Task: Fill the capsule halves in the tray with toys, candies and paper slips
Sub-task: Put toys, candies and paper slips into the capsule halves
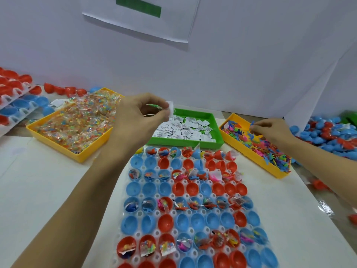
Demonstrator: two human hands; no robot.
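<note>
Left hand [143,111], fingers curled, pinches a white paper slip [171,107] and a green toy [153,106] above the green bin [216,130] of slips. Right hand [268,129] pinches a blue toy [252,123] over the yellow bin [274,171] of toys, right of the green bin. Left of it, another yellow bin [58,141] holds wrapped candies. In front lies the clear tray [185,209] of red and blue capsule halves [179,187], alternate rows filled, on a white table [48,190] against a white wall.

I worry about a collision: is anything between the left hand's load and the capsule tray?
Nothing visible blocks it. The left hand pinches a paper slip and green toy above the green bin; the capsule tray lies open just nearer.
</note>
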